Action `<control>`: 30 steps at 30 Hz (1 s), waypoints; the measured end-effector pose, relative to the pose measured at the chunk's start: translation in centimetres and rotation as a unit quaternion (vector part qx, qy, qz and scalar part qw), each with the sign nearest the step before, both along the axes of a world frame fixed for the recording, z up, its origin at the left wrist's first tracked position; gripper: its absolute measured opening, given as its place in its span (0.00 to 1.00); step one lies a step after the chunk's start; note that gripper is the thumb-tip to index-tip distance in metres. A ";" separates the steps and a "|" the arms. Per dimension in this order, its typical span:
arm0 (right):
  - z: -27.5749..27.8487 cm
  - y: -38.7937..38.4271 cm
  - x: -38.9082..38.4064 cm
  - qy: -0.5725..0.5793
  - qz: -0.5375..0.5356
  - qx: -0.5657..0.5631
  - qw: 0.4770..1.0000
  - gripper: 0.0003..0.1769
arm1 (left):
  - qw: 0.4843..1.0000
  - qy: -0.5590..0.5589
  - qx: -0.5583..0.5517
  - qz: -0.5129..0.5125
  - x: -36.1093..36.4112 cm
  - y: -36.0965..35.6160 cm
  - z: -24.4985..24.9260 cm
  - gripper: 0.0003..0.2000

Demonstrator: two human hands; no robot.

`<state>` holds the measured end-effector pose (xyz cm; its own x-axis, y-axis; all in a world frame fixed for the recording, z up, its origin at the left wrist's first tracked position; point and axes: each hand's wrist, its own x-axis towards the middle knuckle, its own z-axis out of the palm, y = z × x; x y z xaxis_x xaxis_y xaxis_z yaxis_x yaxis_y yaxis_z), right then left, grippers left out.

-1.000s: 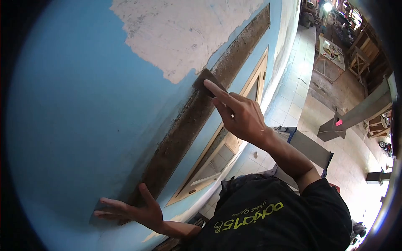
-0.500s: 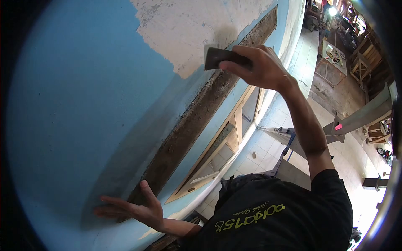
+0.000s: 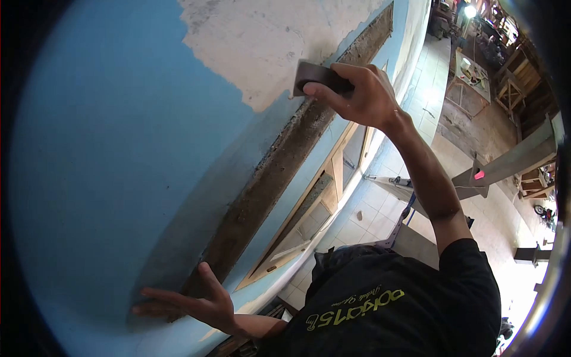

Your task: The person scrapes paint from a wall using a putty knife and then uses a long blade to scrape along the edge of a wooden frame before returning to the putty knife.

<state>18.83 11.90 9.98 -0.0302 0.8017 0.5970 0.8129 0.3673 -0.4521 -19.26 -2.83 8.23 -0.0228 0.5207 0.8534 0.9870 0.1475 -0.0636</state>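
My right hand (image 3: 366, 95) grips a dark scraper (image 3: 321, 76), thumb on one side and fingers on the other. The scraper's flat end is against the wall, where the bare pale patch (image 3: 262, 50) meets a rough brown strip (image 3: 256, 184). Lower down, my left hand (image 3: 205, 303) is spread with its thumb apart from the fingers. It rests at the lower end of the brown strip, on or very near the blue wall (image 3: 119, 149), and holds nothing.
A wooden-framed opening (image 3: 315, 208) lies beside the strip. Below are a tiled floor (image 3: 369, 220), a ladder-like metal frame (image 3: 389, 180), a grey beam (image 3: 499, 169) and a cluttered table (image 3: 473, 77). A bright lamp (image 3: 470, 12) shines at the far end.
The scraper has turned slightly in my right hand's grip and stays near the same spot on the wall. My left hand has shifted slightly downward in view, still spread.
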 end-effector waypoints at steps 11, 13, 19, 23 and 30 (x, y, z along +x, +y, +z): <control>-0.5 1.1 0.0 0.005 0.037 0.100 0.994 0.26 | 1.000 0.000 0.007 0.011 -0.6 0.0 -0.4 0.53; 0.3 0.4 0.0 -0.033 0.008 0.105 0.994 0.25 | 1.000 0.010 0.006 0.011 -0.6 0.0 -0.4 0.54; 0.6 -2.4 -1.2 0.086 0.057 -0.033 0.994 0.22 | 0.999 0.007 0.023 0.026 0.0 0.0 -0.3 0.51; -1.1 -7.2 -0.7 0.313 0.187 -0.272 0.891 0.20 | 0.999 -0.032 0.009 0.040 0.8 -0.3 0.2 0.51; -9.7 -13.3 0.5 0.111 0.223 -0.336 0.908 0.38 | 0.996 -0.081 0.016 -0.026 2.5 -0.8 1.1 0.44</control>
